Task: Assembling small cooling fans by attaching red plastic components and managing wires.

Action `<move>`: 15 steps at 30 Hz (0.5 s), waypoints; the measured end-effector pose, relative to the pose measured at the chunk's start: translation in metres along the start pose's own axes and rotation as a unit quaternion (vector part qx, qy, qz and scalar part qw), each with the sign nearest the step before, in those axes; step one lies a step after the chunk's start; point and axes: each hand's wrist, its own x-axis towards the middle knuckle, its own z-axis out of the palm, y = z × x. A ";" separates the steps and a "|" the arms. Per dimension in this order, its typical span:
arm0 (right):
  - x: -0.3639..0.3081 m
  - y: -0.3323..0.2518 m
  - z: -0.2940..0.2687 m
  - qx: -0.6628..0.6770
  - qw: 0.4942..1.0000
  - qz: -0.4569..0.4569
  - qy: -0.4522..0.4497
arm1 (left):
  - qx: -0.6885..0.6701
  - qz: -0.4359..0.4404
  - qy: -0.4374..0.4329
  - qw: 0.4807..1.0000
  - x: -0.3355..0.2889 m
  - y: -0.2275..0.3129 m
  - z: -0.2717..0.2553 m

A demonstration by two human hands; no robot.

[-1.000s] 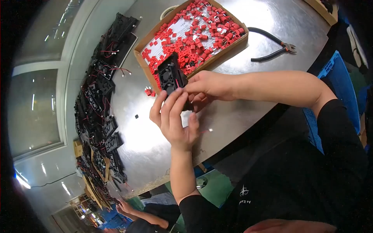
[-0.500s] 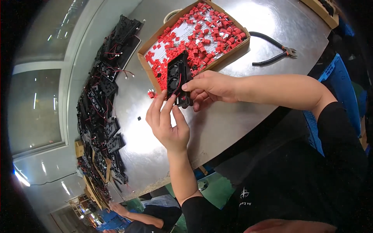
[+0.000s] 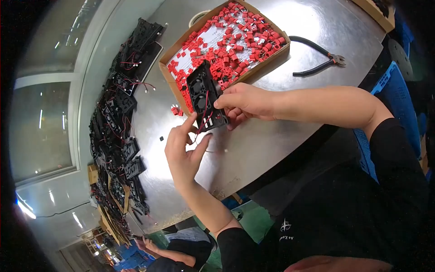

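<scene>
A black plastic fan housing (image 3: 198, 88) with two small round fans and thin red wires is held over the near edge of the box of red parts. My right hand (image 3: 240, 103) grips its right side, thumb on the front and fingers behind, partly hidden. Beside its lower end is my left hand (image 3: 182, 147), thumb and fingers apart, fingertips close to the lower left corner. The red wires (image 3: 207, 119) run down the housing to this lower end. Whether the left fingertips touch the wires is hard to make out.
A shallow cardboard box (image 3: 267, 58) holds many red parts. Cutting pliers (image 3: 333, 59) with black handles lie right of it. Black fan assemblies (image 3: 120, 109) are piled along the left side. A loose red part (image 3: 176, 110) and a small black piece (image 3: 161, 138) lie on the metal table. Another person's arm (image 3: 170, 255) shows below.
My left hand has drawn down and left from the housing, its thumb and fingers now spread. The housing has turned, showing the fans and wires more fully.
</scene>
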 end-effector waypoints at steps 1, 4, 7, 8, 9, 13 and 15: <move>-0.002 -0.002 0.000 0.000 1.000 0.000 0.001 | -0.002 -0.006 0.007 1.000 -0.001 -0.001 0.001; -0.002 -0.006 0.000 0.014 1.000 0.008 0.007 | -0.084 0.013 0.048 0.995 -0.004 -0.011 0.000; -0.003 -0.008 0.003 0.013 1.000 0.009 0.020 | -0.190 -0.029 0.099 0.976 -0.011 -0.011 0.000; -0.006 -0.010 0.005 -0.042 0.999 0.014 0.021 | -0.264 -0.066 0.131 0.953 -0.014 -0.013 0.002; -0.008 -0.011 0.007 -0.097 0.995 0.020 0.022 | -0.320 -0.088 0.156 0.930 -0.013 -0.016 0.005; -0.010 -0.005 0.008 -0.182 0.982 -0.005 -0.044 | -0.538 -0.133 0.214 0.804 -0.004 -0.027 0.015; -0.004 0.002 0.003 -0.208 0.976 -0.013 -0.069 | -0.597 -0.196 0.193 0.754 0.003 -0.029 0.012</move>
